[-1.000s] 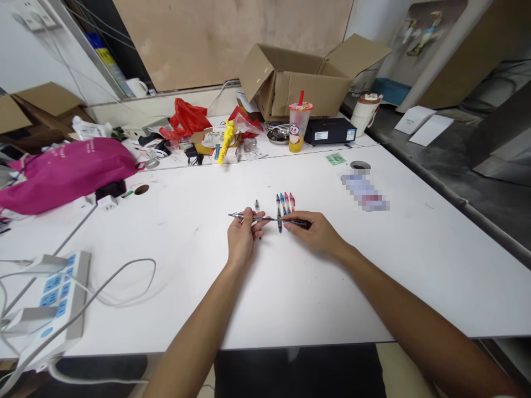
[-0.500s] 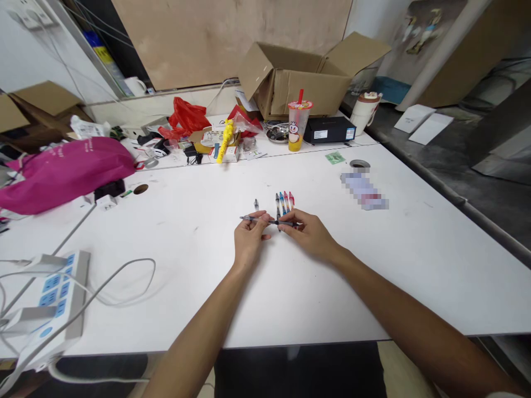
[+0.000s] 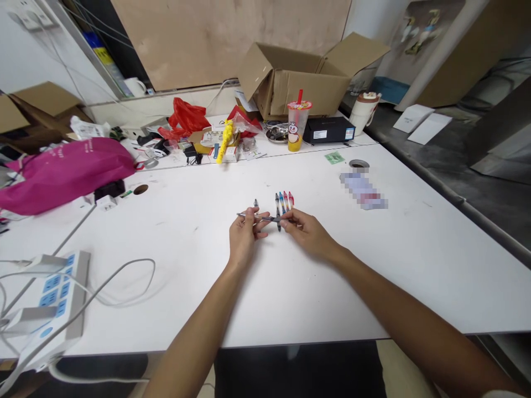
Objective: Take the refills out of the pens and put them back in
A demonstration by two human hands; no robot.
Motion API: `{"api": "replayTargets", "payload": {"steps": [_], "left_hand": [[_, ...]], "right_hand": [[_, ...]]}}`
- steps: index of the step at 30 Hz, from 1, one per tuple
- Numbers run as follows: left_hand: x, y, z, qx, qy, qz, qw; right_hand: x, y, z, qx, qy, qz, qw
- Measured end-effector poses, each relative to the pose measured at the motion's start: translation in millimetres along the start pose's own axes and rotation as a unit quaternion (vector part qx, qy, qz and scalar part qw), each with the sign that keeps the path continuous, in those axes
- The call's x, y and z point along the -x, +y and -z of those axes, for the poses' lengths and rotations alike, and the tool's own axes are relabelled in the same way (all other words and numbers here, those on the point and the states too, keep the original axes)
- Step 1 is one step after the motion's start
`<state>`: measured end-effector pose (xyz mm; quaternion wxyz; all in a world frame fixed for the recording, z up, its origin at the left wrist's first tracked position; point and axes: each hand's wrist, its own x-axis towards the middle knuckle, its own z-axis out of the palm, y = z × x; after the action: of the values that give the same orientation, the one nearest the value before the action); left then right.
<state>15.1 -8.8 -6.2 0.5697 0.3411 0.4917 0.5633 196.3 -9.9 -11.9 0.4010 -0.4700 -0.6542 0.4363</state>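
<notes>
A dark, slim pen (image 3: pixel 271 219) lies level between my two hands above the white table (image 3: pixel 174 298). My left hand (image 3: pixel 245 235) pinches its left part between thumb and fingers, other fingers spread. My right hand (image 3: pixel 306 231) grips the dark right end. Just behind, a black pen (image 3: pixel 277 200), a blue pen (image 3: pixel 282 199), a red pen (image 3: pixel 286 198) and a further red pen (image 3: pixel 291 197) stand in a row on the table, their near parts partly covered by my right hand. Another dark pen (image 3: pixel 256 203) lies behind my left hand.
A power strip (image 3: pixel 62 298) with looping cables sits at the left, near a pink bag (image 3: pixel 74 171). Farther back are a yellow item (image 3: pixel 224 142), a cup with red straw (image 3: pixel 296 130), a black box (image 3: pixel 329 131), a cardboard box (image 3: pixel 307 91) and a tape roll (image 3: pixel 359 165).
My left hand has shifted slightly left along the pen, and its fingers are more spread. More of the pen's middle shows between my hands. The right hand has barely moved.
</notes>
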Motion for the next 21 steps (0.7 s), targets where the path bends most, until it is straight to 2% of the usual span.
{"api": "replayTargets", "payload": {"steps": [21], "left_hand": [[-2.0, -0.2, 0.1, -0.009, -0.019, -0.023, 1.0]], "right_hand": [[1.0, 0.0, -0.9, 0.025, 0.0, 0.006, 1.0]]}}
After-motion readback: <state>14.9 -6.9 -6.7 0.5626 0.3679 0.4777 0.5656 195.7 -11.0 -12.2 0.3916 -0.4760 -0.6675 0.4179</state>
